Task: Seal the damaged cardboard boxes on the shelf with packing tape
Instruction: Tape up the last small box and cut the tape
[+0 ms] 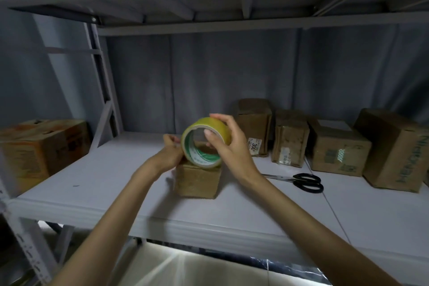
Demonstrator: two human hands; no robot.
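Right hand (226, 144) grips packing tape roll (205, 144) at frame centre, above small cardboard box (197, 180); left hand (170, 153) pinches tape end.

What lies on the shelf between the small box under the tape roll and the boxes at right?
Black-handled scissors on the shelf, head view.

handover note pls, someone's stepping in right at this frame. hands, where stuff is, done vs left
Right hand grips the tape roll, held just above the small box at the shelf front.
Left hand pinches at the roll's left edge, apparently at the tape end; blurred, no pulled strip is visible.
Scissors lie on the shelf to the right of the small box.
Four more boxes stand in the back row on the right.
Done: no fresh tape visible on the small box.
Left: pull tape, seal, cut, then check the other boxes.
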